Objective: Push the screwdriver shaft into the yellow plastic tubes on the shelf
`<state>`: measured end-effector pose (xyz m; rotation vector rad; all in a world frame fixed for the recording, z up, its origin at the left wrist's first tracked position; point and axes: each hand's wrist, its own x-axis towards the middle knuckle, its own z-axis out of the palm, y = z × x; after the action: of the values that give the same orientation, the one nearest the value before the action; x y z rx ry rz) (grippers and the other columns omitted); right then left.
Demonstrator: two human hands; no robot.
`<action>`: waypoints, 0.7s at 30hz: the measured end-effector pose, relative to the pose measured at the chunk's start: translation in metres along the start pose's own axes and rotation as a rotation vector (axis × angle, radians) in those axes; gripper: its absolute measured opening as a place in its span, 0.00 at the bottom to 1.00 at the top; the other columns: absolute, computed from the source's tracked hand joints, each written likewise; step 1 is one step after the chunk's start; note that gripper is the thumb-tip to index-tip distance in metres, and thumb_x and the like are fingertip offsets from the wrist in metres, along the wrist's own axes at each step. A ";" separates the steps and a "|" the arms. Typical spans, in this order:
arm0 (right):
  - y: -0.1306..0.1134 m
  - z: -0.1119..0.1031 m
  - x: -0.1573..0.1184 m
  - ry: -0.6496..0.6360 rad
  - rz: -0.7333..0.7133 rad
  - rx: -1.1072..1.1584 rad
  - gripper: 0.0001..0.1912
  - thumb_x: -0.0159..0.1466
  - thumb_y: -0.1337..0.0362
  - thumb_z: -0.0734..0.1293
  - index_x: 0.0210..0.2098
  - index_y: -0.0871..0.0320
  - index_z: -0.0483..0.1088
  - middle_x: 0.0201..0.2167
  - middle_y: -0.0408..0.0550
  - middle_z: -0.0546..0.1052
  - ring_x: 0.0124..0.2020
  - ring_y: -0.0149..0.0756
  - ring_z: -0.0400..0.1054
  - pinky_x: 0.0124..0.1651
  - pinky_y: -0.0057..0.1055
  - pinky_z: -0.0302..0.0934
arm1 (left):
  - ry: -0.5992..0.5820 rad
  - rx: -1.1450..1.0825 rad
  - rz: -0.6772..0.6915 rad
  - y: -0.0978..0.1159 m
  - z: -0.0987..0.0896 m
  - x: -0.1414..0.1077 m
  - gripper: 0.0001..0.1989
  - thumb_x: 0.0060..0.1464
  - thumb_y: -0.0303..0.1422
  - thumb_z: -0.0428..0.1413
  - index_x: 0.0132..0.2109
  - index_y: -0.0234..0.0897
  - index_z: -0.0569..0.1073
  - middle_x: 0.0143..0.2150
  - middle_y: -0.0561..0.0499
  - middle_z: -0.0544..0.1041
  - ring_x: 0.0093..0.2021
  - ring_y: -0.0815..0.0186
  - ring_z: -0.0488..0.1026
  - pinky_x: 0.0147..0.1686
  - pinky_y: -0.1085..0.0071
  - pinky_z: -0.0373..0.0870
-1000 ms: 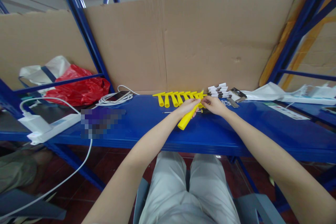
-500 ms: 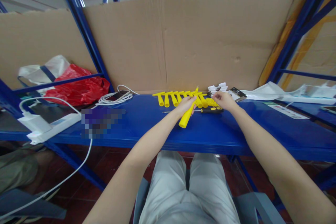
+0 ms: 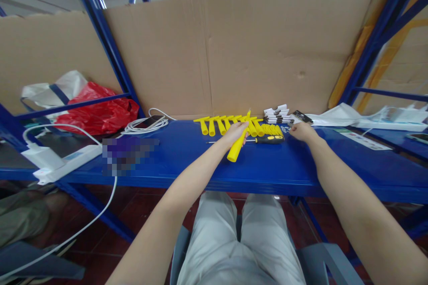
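Note:
My left hand (image 3: 236, 134) is closed around a yellow tubular handle (image 3: 236, 149), whose wide end points down toward me. Beyond it several yellow T-shaped pieces (image 3: 211, 127) lie in a row on the blue table, with smaller yellow parts (image 3: 272, 130) at their right. A screwdriver (image 3: 269, 140) with a black and yellow grip lies in front of them. My right hand (image 3: 300, 131) has its fingers together over small, pale pieces (image 3: 286, 129) on the table; what the fingertips hold is too small to make out. White-and-black pieces (image 3: 277, 114) are stacked behind.
A coiled white cable (image 3: 147, 125), a power strip (image 3: 70, 162) and a red bag (image 3: 100, 109) are on the left. At the right lie a black card (image 3: 302, 117), a printed sheet (image 3: 363, 139) and another power strip (image 3: 391, 125). Cardboard (image 3: 240, 53) stands behind.
My right hand has moved right, from the smaller yellow parts to the small pale pieces. My left hand still holds the yellow handle in nearly the same place.

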<state>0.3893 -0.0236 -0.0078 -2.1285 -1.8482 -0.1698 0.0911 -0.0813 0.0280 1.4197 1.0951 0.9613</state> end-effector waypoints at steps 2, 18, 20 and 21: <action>0.001 0.002 0.001 0.011 -0.006 -0.003 0.06 0.57 0.65 0.66 0.28 0.56 0.77 0.27 0.51 0.78 0.36 0.41 0.74 0.37 0.30 0.64 | -0.001 -0.001 -0.003 0.000 0.000 0.000 0.09 0.70 0.35 0.47 0.43 0.38 0.69 0.19 0.60 0.66 0.14 0.74 0.63 0.18 0.79 0.60; 0.006 -0.006 -0.003 0.012 0.113 0.037 0.10 0.58 0.65 0.66 0.32 0.59 0.80 0.36 0.60 0.81 0.43 0.48 0.76 0.39 0.32 0.66 | -0.005 -0.030 -0.015 0.004 -0.002 -0.003 0.09 0.71 0.35 0.47 0.40 0.38 0.67 0.18 0.61 0.65 0.13 0.75 0.62 0.17 0.78 0.58; 0.006 -0.005 -0.003 0.009 0.111 0.027 0.09 0.58 0.65 0.66 0.30 0.58 0.80 0.35 0.58 0.81 0.41 0.46 0.76 0.38 0.31 0.66 | -0.003 -0.041 -0.018 0.005 -0.002 -0.003 0.09 0.71 0.35 0.47 0.40 0.38 0.67 0.18 0.60 0.65 0.13 0.75 0.62 0.17 0.78 0.58; 0.007 -0.004 -0.002 0.009 0.109 0.020 0.09 0.58 0.65 0.66 0.30 0.57 0.79 0.34 0.57 0.81 0.40 0.45 0.76 0.37 0.31 0.66 | -0.003 -0.046 -0.022 0.005 -0.002 -0.003 0.10 0.71 0.35 0.47 0.40 0.38 0.67 0.18 0.60 0.65 0.13 0.74 0.62 0.17 0.77 0.59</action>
<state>0.3960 -0.0276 -0.0054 -2.2044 -1.7158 -0.1351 0.0891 -0.0842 0.0334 1.3690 1.0776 0.9629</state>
